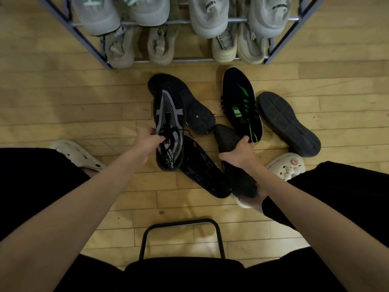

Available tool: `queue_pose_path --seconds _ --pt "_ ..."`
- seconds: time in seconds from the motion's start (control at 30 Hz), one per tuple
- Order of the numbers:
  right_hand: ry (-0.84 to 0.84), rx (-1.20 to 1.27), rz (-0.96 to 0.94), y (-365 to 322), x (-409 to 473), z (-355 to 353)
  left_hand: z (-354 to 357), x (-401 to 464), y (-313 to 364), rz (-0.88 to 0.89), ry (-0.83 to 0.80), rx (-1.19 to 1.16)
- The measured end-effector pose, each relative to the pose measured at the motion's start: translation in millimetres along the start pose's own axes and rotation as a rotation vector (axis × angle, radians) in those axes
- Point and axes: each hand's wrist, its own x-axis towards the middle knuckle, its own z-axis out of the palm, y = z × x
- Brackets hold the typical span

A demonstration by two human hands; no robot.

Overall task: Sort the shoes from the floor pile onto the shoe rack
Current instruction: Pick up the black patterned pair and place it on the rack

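Our left hand point(147, 138) is pinching the black-and-grey sneaker point(169, 131) by its laces, our right hand point(240, 152) is gripping a dark knit shoe point(235, 171), green-striped sneaker point(242, 104) and upturned soles crowding between us and the shoe rack point(88, 41).

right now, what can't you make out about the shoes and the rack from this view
Only the head view:
- Shoe rack: its upper part is cut off by the top edge, so the grey shoes show toes only.
- Plain black shoe in the right hand: the hand and forearm cover its middle and heel.
- Dark shoe with red marks: partly hidden under the black-and-grey shoe that the left hand grips; its lettering is too dim to read.
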Motion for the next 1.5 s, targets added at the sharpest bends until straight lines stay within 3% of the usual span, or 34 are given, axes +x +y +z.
queue_pose_path --seconds 0.17,0.27,0.37,0.6,0.87,1.0,1.2,1.5 --pt "-0.101 0.767 0.04 1 -12 -11 0 -5 10 0.049 -0.018 0.015" --pt "-0.249 0.962 -0.005 -1 -20 -14 -3 -8 11 0.061 -0.012 0.006" --pt "-0.405 1.019 -0.026 -7 -26 -17 -7 -10 10 0.07 -0.006 0.009" --pt "-0.469 1.133 -0.053 -18 -29 -22 -14 -13 11 0.069 -0.017 -0.004" --pt "-0.41 1.197 -0.086 -14 -18 -35 0 -25 17 0.033 -0.138 -0.159" --pt "-0.356 1.185 -0.052 -10 -14 -37 10 -31 24 0.122 -0.026 -0.117" --pt "-0.387 1.123 -0.027 -12 -16 -35 7 -43 29 0.013 -0.122 -0.418" --pt "-0.274 1.025 -0.044 -49 -58 -69 -18 -73 66 0.135 -0.107 -0.308"
